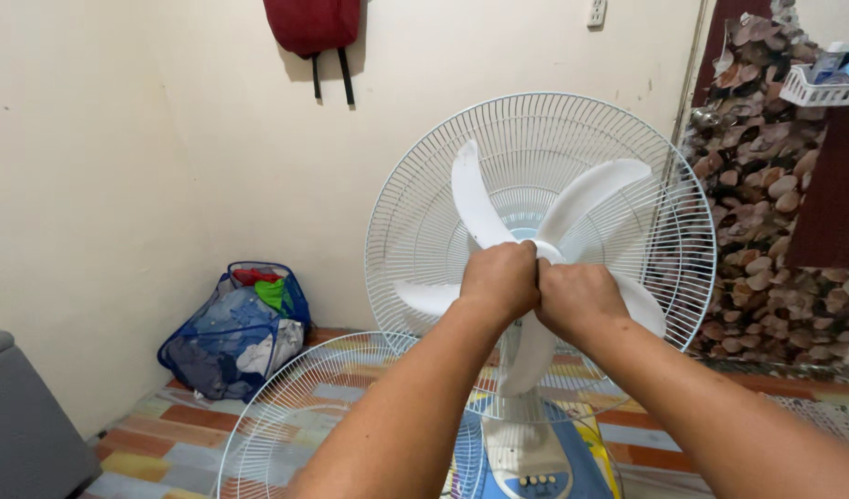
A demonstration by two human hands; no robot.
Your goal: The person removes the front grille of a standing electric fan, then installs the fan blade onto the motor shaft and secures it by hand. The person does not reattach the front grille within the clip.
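Right at the middle of the view, the left hand [500,280] and the right hand [577,294] meet knuckle to knuckle at the hub of a white fan blade [572,208]. Both hands are curled shut around that hub, fingers folded away from the camera, so what exactly they pinch underneath cannot be told. The blade's paddles spread out from behind the hands: one rising to the upper left, one to the upper right, others dropping toward the lower left and straight down.

Behind the blade stands the rear grille [415,185], a round white wire guard, upright and mounted on the fan. Below the hands sits the fan's blue and white base [535,462] with a row of buttons. The front grille [286,416] lies detached, leaning low at the left of the base over a colourful checked floor mat [166,434].

Farther left, a blue mesh laundry bag [235,328] full of clothes sits in the corner against the cream wall [120,166]. A red bag [312,23] hangs high on that wall.
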